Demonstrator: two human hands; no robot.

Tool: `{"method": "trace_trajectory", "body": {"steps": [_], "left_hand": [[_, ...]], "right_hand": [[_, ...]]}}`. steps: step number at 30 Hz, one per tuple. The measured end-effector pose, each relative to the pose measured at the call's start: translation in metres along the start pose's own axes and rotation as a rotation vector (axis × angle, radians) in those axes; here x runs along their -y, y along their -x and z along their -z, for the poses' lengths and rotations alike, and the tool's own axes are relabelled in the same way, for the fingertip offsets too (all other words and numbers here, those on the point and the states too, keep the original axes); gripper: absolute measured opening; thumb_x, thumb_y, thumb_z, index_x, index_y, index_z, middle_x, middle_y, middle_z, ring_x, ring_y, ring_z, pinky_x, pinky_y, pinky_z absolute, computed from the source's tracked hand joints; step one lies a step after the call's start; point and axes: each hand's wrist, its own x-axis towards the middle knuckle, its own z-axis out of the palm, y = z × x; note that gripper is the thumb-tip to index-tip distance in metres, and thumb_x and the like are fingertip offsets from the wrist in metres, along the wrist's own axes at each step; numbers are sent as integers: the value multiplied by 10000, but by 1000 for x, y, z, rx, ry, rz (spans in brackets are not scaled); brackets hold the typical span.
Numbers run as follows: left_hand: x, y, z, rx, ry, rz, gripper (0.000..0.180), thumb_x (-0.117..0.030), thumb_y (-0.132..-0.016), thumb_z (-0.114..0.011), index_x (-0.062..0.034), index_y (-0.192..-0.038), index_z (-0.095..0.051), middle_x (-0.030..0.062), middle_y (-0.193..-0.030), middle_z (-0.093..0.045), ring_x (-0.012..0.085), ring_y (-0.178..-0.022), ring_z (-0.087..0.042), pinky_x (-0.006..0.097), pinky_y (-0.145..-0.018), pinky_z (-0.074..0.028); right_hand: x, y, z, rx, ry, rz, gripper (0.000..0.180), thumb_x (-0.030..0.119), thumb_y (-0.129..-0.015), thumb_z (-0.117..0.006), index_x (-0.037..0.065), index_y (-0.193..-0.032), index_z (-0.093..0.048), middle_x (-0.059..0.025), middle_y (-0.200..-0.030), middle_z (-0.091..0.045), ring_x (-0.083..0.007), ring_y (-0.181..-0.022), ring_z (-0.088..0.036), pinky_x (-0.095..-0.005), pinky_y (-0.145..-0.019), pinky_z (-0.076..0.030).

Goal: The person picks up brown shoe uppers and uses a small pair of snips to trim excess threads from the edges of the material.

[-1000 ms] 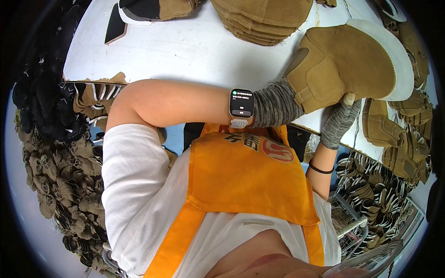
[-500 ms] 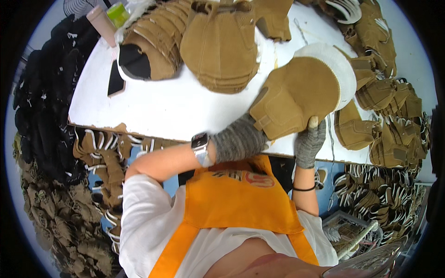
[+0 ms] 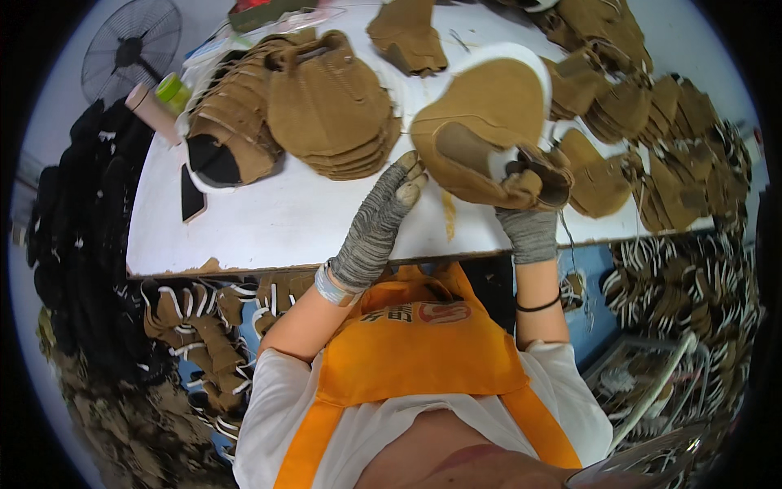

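Note:
A brown suede shoe upper (image 3: pixel 481 106) with a white lining along its far edge is held over the white table, its opening tilted up and toward me. My right hand (image 3: pixel 528 232), in a grey knit glove, grips it from below at the heel end; the fingers are hidden behind the upper. My left hand (image 3: pixel 387 200), in a matching glove with bare fingertips, is raised by the upper's left edge. Its fingers and thumb are apart with nothing between them; whether they touch the upper I cannot tell.
Stacked brown uppers (image 3: pixel 330 114) and a second row of them (image 3: pixel 232 122) lie at the left, by a phone (image 3: pixel 193 194) and a pink tumbler (image 3: pixel 152 112). More uppers (image 3: pixel 599 175) crowd the right. One brown piece (image 3: pixel 407 37) lies at the back. The table edge (image 3: pixel 269 273) runs before me.
The upper has turned over from its flat outer side to show its opening. My left hand has come off its lower left corner, and my right hand now lies beneath it.

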Motion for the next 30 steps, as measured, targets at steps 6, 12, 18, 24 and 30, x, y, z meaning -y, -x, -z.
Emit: {"method": "trace_trajectory", "body": {"steps": [6, 12, 18, 24, 30], "left_hand": [[5, 4, -17, 272, -161, 24, 617, -517, -908, -615, -2, -1243, -559, 86, -1127, -619, 176, -1037, -555, 303, -930, -435], [10, 10, -23, 316, -51, 9, 638, -446, -891, -667, -14, -1333, -507, 94, -1226, -599, 180, -1108, -564, 329, -984, -438], [4, 11, -25, 352, -34, 195, 694, -437, -870, -696, -19, -1376, -470, 94, -1280, -570, 188, -1164, -534, 343, -1015, -424], [-4, 0, -37, 344, -415, 122, 738, -486, -877, -672, -13, -1392, -435, 105, -1290, -558, 201, -1191, -522, 340, -1041, -414], [5, -24, -44, 205, 431, 272, 682, -439, -951, -576, -20, -1433, -339, 125, -1357, -509, 250, -1241, -510, 369, -1037, -443]], "right_hand": [[18, 13, -5, 10, -1077, -354, 497, 396, -1008, -463, 28, -1342, -476, -112, -1310, -559, -213, -1163, -540, -356, -1004, -462], [42, 21, -9, 234, -1209, -411, 528, 422, -1011, -448, 35, -1369, -452, -121, -1336, -541, -224, -1177, -537, -359, -1023, -449], [50, 21, -9, 322, -1240, -454, 559, 449, -1013, -433, 42, -1396, -428, -130, -1361, -524, -235, -1191, -534, -362, -1042, -437], [44, 23, -12, 341, -1267, -489, 590, 475, -1015, -418, 50, -1424, -404, -139, -1387, -506, -246, -1205, -531, -365, -1061, -425], [45, 24, -10, 157, -1331, -469, 544, 412, -997, -471, 70, -1417, -414, -147, -1424, -464, -296, -1271, -474, -461, -1078, -391]]}}
